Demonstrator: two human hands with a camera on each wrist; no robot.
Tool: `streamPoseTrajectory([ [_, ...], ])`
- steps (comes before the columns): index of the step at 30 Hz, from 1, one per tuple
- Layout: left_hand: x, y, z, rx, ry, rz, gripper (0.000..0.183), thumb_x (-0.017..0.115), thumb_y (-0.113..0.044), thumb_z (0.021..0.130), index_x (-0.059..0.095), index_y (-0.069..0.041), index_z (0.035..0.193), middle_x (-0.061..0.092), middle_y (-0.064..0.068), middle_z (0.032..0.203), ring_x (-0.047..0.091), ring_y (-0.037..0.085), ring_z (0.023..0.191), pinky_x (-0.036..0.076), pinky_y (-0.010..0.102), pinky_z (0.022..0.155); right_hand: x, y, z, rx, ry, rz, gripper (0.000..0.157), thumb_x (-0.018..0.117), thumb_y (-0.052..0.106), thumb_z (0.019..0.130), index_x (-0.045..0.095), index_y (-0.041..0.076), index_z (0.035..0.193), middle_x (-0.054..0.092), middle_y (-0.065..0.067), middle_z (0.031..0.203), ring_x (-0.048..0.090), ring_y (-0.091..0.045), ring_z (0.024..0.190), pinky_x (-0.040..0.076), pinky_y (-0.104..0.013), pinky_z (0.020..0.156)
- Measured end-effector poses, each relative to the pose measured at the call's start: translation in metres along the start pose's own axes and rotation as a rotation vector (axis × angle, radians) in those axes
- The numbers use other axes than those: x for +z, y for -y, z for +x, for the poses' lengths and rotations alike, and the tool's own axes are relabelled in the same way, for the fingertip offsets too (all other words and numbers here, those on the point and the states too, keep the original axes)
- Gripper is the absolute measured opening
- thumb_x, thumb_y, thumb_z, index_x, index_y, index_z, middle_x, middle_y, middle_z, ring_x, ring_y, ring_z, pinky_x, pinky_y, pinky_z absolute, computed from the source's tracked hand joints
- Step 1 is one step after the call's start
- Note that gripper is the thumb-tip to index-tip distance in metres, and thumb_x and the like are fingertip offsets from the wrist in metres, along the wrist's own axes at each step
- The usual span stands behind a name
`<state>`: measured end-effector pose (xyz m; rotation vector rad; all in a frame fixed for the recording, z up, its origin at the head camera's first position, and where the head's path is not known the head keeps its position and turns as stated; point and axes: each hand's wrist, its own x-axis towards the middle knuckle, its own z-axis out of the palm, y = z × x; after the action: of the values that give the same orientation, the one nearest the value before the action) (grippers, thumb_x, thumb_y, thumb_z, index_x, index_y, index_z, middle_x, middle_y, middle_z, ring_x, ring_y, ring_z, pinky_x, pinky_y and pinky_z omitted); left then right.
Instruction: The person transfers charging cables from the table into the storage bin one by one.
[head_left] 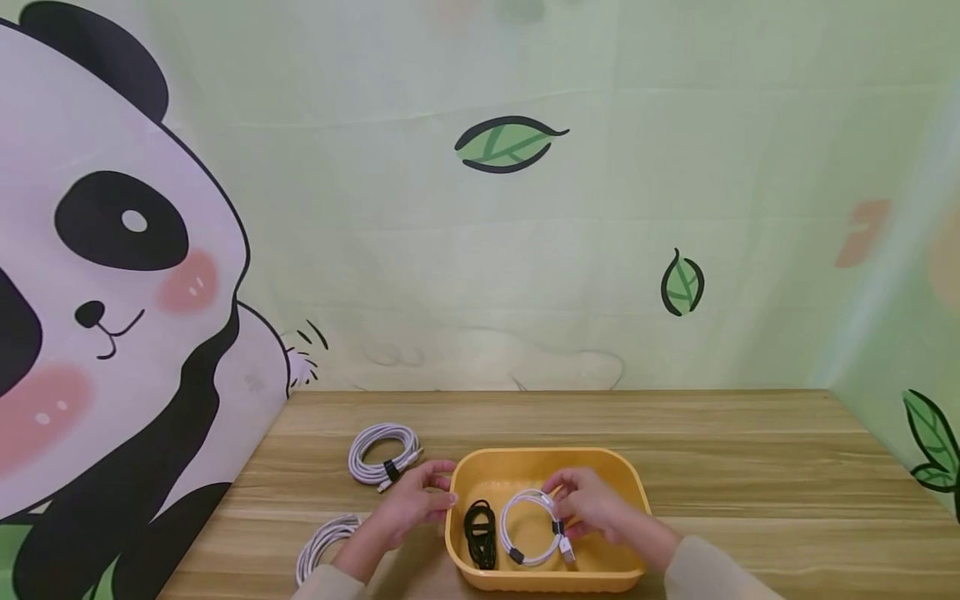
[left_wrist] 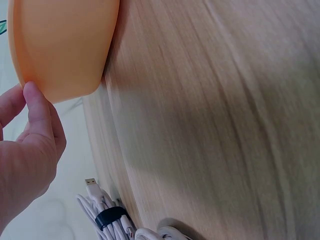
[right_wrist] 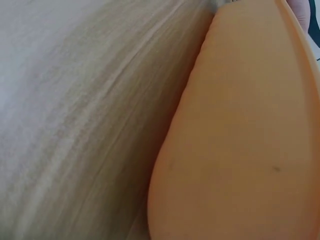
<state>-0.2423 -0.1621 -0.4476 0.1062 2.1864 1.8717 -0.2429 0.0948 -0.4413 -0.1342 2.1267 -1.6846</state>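
A yellow plastic basket [head_left: 547,456] stands on the wooden table. Inside it at the left lies a bundled black cable [head_left: 480,533]. My right hand [head_left: 588,502] reaches into the basket and pinches the right side of a coiled white USB cable [head_left: 528,561] with dark ties. At the basket's left rim is my left hand [head_left: 414,504]; in the left wrist view its thumb and finger pinch the rim [left_wrist: 16,65]. The right wrist view shows mostly the basket's outer wall [right_wrist: 240,125], and the right hand's fingers are hidden there.
Left of the basket lies a coiled white cable [head_left: 363,454] with a black strap. Nearer me, another light coiled cable [head_left: 318,546] is partly covered by the left forearm. The wooden table [head_left: 750,467] meets a green cloth backdrop with a printed panda [head_left: 187,250].
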Motion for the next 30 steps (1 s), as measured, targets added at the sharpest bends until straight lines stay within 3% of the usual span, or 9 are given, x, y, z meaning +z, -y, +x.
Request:
streamPoseTrajectory([
  [30,0.0,0.0,0.0,0.005,-0.001,0.001,0.05,0.058,0.004,0.077,0.04,0.006,0.123,0.048,0.014,0.097,0.053,0.011,0.074,0.052,0.028,0.067,0.01,-0.017,0.005,0.003,0.047,-0.094,0.026,0.052,-0.011,0.072,0.053,-0.002,0.097,0.048,-0.004,0.071,0.045,-0.01,0.045,0.04,-0.016,0.038],
])
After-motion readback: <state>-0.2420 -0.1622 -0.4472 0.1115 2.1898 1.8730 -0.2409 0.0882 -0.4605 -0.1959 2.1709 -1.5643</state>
